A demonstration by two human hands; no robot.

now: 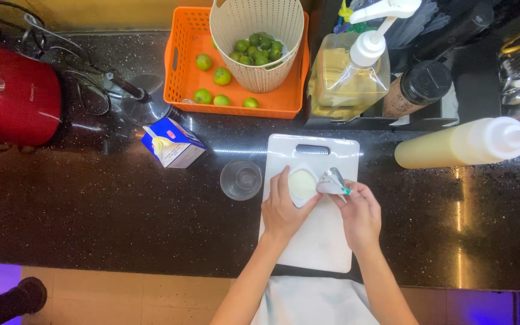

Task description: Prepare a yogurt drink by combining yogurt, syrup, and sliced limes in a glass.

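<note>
Yogurt cup [301, 184], small, white and open, sits on the white cutting board [317, 241], gripped around its side by the left hand [283, 210]. Beside it the right hand [361, 213] pinches the peeled foil lid [332, 181], which curls up at the cup's right rim. Left of the board stand an empty clear glass [241, 179] and a blue-and-white carton [173, 142] lying tilted. Farther back, an orange crate [188, 48] holds loose limes [222, 76] and a cream perforated basket [254, 30] of more. A pale yellow squeeze bottle [464, 142] lies at right. All rest on a speckled black counter [91, 204] above a tan floor.
</note>
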